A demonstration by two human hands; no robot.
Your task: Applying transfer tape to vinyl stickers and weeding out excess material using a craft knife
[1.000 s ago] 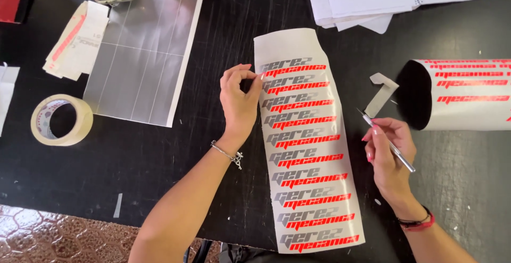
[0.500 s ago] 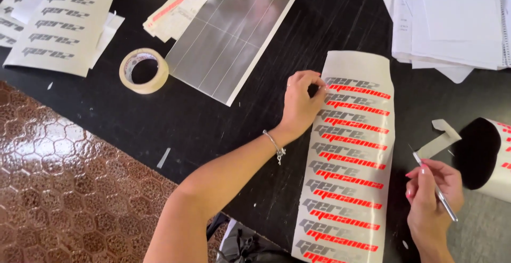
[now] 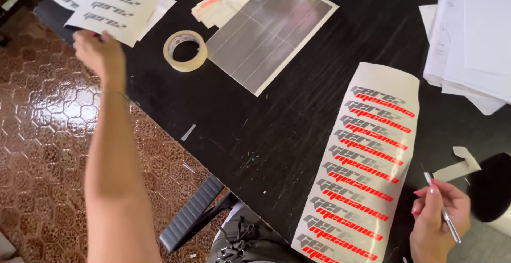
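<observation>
My left hand (image 3: 98, 50) reaches far out to the left table corner, its fingers at the lower edge of a white sheet of grey lettered stickers (image 3: 120, 2); whether it grips the sheet is unclear. My right hand (image 3: 439, 218) sits at the lower right, closed around a thin silver pointed tool (image 3: 442, 207). Just left of it lies a long white strip (image 3: 362, 162) carrying several grey and red lettered decals, running diagonally across the black table (image 3: 277, 135).
A roll of beige tape (image 3: 185, 50) and a silver vinyl sheet (image 3: 271, 31) lie at the middle top. White paper stacks (image 3: 474, 34) fill the upper right. A dark vinyl roll (image 3: 492, 188) is at the right edge. Tiled floor (image 3: 48, 146) lies left.
My left hand has left the top of the decal strip and swung far left to the sticker sheets at the table corner. The view panned left. My right hand still holds the tool.
</observation>
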